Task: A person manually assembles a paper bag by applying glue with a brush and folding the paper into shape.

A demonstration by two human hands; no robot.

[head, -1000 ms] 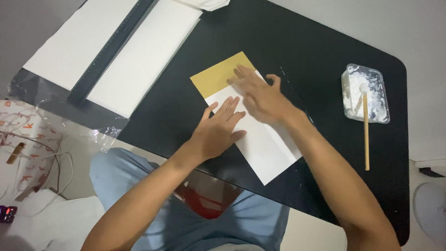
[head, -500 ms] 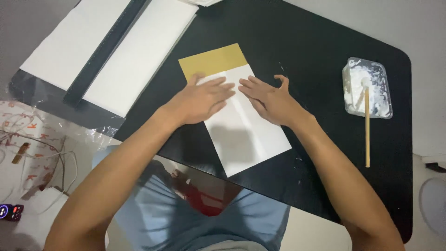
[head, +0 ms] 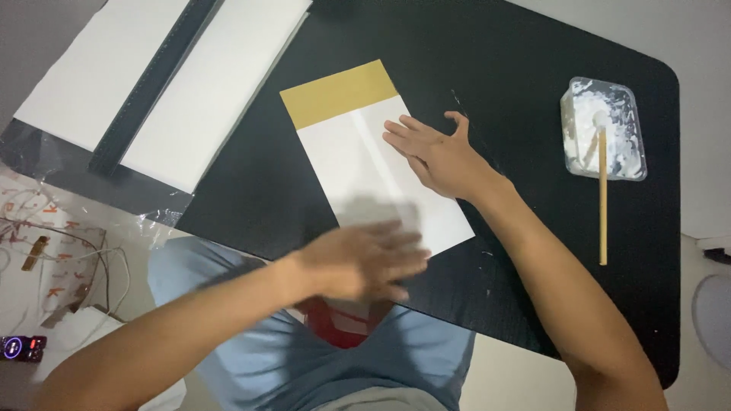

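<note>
On the black counter [head: 495, 68] your white sheet [head: 365, 171] lies flat over a tan one, pinned by your right hand [head: 438, 156], fingers spread wide so it cannot slide, while your blurred, open left hand [head: 362, 262] holds nothing above its near edge.

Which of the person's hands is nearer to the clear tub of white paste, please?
The right hand: it lies flat on the white sheet, left of the tub. The blurred left hand is farther off, at the sheet's near end.
</note>
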